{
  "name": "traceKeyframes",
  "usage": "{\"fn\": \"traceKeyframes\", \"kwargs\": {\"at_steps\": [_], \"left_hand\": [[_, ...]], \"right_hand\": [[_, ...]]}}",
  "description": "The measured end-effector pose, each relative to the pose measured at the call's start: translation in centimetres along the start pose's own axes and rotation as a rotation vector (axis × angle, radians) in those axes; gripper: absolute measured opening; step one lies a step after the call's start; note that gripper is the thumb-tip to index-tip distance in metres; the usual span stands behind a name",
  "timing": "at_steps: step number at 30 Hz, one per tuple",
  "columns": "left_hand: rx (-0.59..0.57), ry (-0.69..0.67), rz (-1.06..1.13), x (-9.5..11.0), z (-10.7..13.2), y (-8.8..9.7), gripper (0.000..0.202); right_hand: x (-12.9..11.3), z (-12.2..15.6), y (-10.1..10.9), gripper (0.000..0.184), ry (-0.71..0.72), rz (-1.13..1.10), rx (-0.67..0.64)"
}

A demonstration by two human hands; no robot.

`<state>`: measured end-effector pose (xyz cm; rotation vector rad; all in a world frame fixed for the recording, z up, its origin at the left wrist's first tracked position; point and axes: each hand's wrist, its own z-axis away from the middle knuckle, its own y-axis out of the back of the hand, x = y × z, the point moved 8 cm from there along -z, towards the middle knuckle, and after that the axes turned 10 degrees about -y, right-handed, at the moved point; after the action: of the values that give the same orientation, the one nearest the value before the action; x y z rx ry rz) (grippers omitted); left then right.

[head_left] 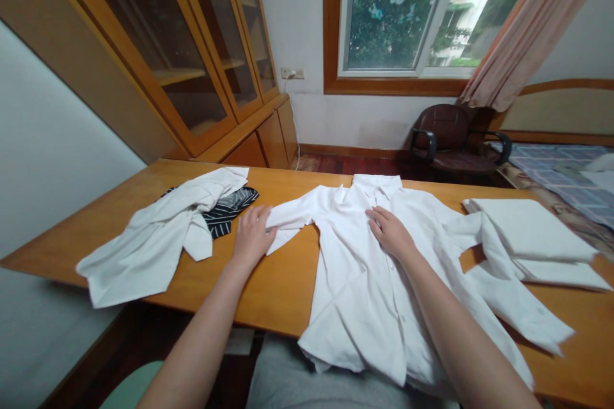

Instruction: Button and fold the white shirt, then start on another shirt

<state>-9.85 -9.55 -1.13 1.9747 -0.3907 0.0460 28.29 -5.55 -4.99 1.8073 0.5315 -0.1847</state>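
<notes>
A white button-up shirt lies spread front side up, its collar at the far table edge and its hem hanging over the near edge. My left hand is at the end of the shirt's left-lying sleeve, thumb over the cuff and fingers closed around it. On the shirt's chest, beside the button line below the collar, my right hand rests with its fingers stretched out flat. The other sleeve lies bent out to the right, its cuff toward the near edge.
On the wooden table, a crumpled white garment partly covers a black striped cloth at left. Folded white cloth lies at right, touching the shirt's sleeve. Beyond stand a glass-door cabinet, an office chair and a bed.
</notes>
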Motion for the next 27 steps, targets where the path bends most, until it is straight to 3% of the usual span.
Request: {"fn": "traceKeyframes", "kwargs": {"at_steps": [3, 7, 10, 14, 16, 23, 27], "left_hand": [[-0.037, 0.129, 0.130, -3.8, 0.6, 0.1, 0.056], [-0.019, 0.331, 0.341, -6.3, 1.5, 0.3, 0.046], [0.079, 0.451, 0.522, -6.9, 2.0, 0.6, 0.043], [0.235, 0.590, 0.988, -6.7, 2.3, -0.1, 0.055], [0.302, 0.647, 1.102, -6.7, 2.4, -0.2, 0.055], [0.445, 0.764, 1.042, -8.7, 3.9, -0.3, 0.048], [0.402, 0.727, 0.885, -10.4, 4.5, -0.4, 0.049]], "right_hand": [[0.3, 0.0, -0.2, 0.040, -0.005, -0.015, -0.005], [0.5, -0.1, -0.2, 0.038, -0.019, -0.031, -0.005], [0.4, -0.1, -0.1, 0.038, -0.020, -0.036, 0.001], [0.4, -0.1, -0.1, 0.036, -0.011, -0.043, 0.010], [0.5, -0.1, -0.1, 0.036, -0.014, -0.044, 0.011], [0.2, 0.0, 0.1, 0.035, -0.017, -0.049, 0.005], [0.2, 0.0, 0.3, 0.035, -0.018, -0.048, 0.010]]}}
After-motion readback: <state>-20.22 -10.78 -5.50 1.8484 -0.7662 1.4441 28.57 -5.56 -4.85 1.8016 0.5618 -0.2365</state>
